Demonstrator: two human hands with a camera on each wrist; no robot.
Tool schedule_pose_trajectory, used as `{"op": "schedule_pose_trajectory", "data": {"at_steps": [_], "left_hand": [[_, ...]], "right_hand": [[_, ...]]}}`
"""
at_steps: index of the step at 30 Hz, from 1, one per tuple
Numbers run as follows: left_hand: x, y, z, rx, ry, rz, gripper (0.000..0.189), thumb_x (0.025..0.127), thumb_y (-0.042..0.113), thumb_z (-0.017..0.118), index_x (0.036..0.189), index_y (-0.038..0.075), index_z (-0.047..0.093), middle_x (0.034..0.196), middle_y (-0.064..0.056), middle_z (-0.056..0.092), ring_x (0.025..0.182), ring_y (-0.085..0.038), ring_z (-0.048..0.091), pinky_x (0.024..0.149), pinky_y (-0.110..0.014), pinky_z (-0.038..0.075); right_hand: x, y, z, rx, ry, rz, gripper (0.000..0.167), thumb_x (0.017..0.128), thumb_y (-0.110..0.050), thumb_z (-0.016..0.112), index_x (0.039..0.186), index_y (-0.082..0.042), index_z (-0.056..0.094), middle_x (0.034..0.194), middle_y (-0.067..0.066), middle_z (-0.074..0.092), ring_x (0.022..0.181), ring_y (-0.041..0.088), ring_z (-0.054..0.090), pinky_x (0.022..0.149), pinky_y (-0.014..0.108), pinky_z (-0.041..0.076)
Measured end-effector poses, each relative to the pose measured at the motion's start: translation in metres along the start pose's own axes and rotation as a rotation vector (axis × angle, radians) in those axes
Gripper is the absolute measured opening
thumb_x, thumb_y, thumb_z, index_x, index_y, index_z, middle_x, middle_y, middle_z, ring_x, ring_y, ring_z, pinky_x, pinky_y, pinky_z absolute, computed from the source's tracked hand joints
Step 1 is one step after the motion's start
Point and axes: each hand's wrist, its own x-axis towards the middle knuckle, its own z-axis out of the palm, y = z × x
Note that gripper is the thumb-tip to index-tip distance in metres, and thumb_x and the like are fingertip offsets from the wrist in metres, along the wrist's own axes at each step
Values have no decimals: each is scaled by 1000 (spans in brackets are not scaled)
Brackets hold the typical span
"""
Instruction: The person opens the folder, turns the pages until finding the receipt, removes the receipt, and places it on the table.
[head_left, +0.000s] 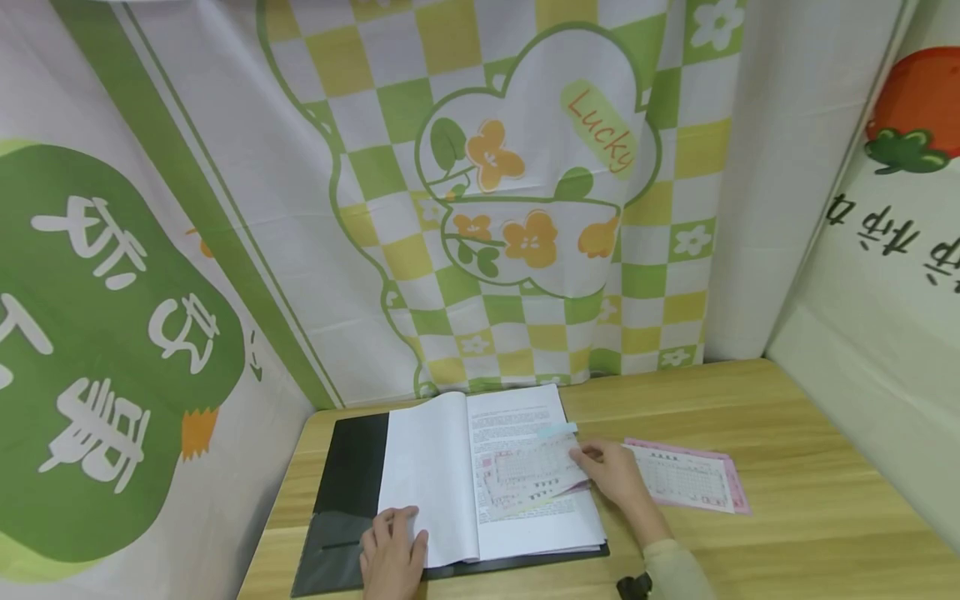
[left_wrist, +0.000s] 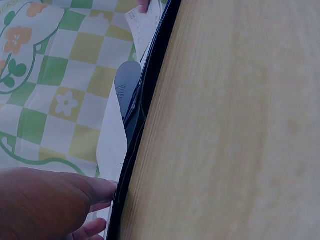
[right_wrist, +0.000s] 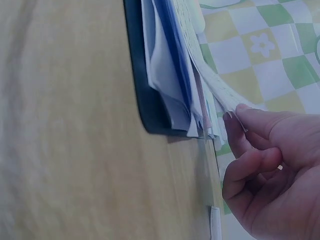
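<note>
An open black folder lies on the table with white pages spread in it. My left hand rests on the lower part of the blank left page, its fingers relaxed. On the printed right page lie thin form slips with red and pink print, and a pale blue tab shows at their top. My right hand pinches the right edge of these slips between thumb and forefinger. In the right wrist view, the pinched paper bends up from the folder's stack.
Right of the folder, another white form lies over a pink sheet on the wooden table. A checkered cloth curtain hangs behind the table, with printed cloth walls on both sides.
</note>
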Motion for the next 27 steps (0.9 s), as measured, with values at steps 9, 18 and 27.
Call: {"op": "schedule_pose_trajectory", "data": {"at_steps": [9, 18, 27], "left_hand": [[0, 0, 0, 10, 10, 8, 35, 98, 23, 71, 130, 15, 61, 135, -19, 44, 122, -48, 40, 96, -67, 36], [-1, 0, 1, 19, 12, 7, 35, 97, 23, 72, 129, 15, 61, 133, -19, 45, 120, -47, 41, 94, -65, 37], [0, 0, 0, 15, 5, -7, 35, 97, 22, 72, 130, 14, 61, 134, -21, 45, 121, -47, 40, 97, -67, 36]], "right_hand": [[1, -1, -7, 35, 19, 6, 27, 101, -23, 73, 111, 1, 75, 101, 9, 75, 94, 26, 71, 88, 49, 56], [-2, 8, -16, 35, -9, 40, 34, 103, -30, 70, 116, 2, 73, 109, 14, 75, 104, 34, 71, 93, 53, 55], [-7, 4, -30, 25, -15, 63, 35, 104, -29, 68, 119, 1, 72, 115, 18, 74, 111, 38, 69, 97, 56, 53]]}}
